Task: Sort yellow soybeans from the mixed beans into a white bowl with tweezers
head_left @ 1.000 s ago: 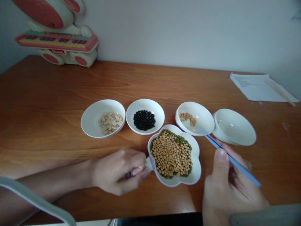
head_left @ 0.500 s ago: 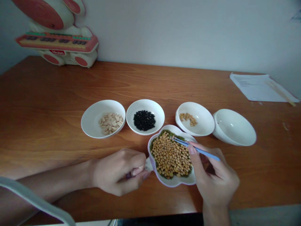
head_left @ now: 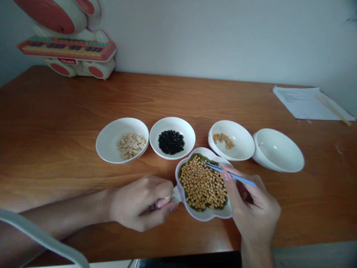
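My left hand (head_left: 145, 204) is closed round the short handle of a flower-shaped bowl (head_left: 182, 193) with a lilac rim. Yellow soybeans (head_left: 203, 184) fill this bowl, with small green beans (head_left: 196, 156) showing round the edge. Blue tweezers (head_left: 240, 178) are pinched in my right hand (head_left: 255, 208), their tips down at the beans near the bowl's far side. Whether the tips grip a bean is too small to tell. Just behind stands a white bowl (head_left: 242, 143) with a few soybeans (head_left: 223, 140) in it.
A bowl of pale flat seeds (head_left: 131, 146) and a bowl of black beans (head_left: 171, 142) stand to the left. At the right is another white bowl (head_left: 281, 152) with a dark speck. Paper (head_left: 304, 100), a chopstick (head_left: 334, 109) and a toy keyboard figure (head_left: 69, 50) lie farther back.
My right hand and the tweezers have shifted slightly left, with the tips still among the beans. My left hand keeps its hold on the handle.
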Demonstrator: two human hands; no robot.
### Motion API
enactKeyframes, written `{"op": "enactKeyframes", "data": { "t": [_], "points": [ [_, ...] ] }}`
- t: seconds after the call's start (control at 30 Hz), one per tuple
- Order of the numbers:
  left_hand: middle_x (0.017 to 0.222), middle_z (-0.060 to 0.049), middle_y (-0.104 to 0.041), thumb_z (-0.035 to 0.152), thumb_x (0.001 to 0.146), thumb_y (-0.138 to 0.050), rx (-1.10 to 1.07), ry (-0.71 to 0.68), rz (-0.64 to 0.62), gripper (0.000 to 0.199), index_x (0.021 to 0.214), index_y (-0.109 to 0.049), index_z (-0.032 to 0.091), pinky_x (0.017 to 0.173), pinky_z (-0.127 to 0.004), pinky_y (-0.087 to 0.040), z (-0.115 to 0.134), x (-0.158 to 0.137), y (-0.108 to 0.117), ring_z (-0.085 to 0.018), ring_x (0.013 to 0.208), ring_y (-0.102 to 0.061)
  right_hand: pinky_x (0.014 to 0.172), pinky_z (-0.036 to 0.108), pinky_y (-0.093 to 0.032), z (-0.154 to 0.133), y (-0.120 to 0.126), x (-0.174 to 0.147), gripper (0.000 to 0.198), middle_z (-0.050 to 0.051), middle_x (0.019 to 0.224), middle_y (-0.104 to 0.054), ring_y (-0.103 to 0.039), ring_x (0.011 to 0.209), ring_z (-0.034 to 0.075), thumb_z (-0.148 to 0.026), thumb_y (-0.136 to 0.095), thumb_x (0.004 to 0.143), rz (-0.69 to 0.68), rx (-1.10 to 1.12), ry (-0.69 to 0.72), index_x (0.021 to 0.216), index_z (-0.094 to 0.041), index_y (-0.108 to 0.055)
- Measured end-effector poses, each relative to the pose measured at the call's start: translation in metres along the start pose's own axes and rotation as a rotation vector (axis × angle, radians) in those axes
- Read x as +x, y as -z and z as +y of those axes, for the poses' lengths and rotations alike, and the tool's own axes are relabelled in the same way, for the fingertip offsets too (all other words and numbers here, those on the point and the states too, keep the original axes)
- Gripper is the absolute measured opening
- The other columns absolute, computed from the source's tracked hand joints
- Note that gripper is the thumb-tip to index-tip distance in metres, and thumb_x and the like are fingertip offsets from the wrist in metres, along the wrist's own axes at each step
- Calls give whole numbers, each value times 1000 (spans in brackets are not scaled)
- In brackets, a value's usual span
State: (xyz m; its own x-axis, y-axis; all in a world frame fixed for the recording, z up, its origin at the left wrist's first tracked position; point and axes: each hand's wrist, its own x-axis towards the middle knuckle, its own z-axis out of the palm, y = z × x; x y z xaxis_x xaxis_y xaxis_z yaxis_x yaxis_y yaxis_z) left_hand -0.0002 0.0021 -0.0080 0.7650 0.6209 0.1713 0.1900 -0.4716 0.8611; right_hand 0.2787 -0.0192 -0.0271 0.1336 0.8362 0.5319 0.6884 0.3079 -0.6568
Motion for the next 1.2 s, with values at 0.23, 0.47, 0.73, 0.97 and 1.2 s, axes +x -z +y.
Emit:
{"op": "enactKeyframes", "data": {
  "t": [0.23, 0.47, 0.73, 0.97, 1.2],
  "points": [
    [67, 6, -46, 11, 95, -52, 0, -8, 10, 30, 80, -30, 25, 54, -27, -30, 0, 1, 0, -11, 55, -38, 67, 26, -55, 0, 0, -2, 25, 1, 99, -80, -70, 78, 14, -19, -80, 90, 10, 28, -30, 113, -29, -81],
    [67, 6, -45, 12, 96, -51, -4, -14, 3, 30, 81, -28, 25, 54, -28, -29, 0, 2, -1, -11, 55, -36, 63, 27, -53, -2, 0, 0, 21, 1, 97, -81, -68, 74, 14, -22, -78, 91, 3, -4, -14, 110, -29, -82],
    [67, 6, -45, 11, 95, -52, -17, -16, 9, 30, 80, -30, 25, 54, -27, -30, 1, 1, 0, -11, 55, -37, 71, 29, -56, 0, -1, 1, 27, 0, 102, -82, -69, 77, 14, -21, -78, 91, -31, 21, -23, 115, -32, -81],
    [67, 6, -45, 11, 95, -51, -4, -12, 6, 30, 80, -30, 25, 53, -27, -30, 1, 1, 0, -10, 55, -37, 69, 29, -57, -2, 0, 3, 23, 1, 97, -82, -70, 75, 15, -24, -78, 91, -22, -1, -22, 112, -31, -82],
    [67, 5, -46, 12, 95, -51, 3, 0, 6, 29, 79, -30, 25, 53, -27, -31, 1, 1, 0, -10, 55, -38, 65, 29, -55, -4, -1, 3, 20, 2, 94, -81, -69, 72, 16, -25, -78, 91, 9, -13, -37, 110, -30, -83]
  ]
}}
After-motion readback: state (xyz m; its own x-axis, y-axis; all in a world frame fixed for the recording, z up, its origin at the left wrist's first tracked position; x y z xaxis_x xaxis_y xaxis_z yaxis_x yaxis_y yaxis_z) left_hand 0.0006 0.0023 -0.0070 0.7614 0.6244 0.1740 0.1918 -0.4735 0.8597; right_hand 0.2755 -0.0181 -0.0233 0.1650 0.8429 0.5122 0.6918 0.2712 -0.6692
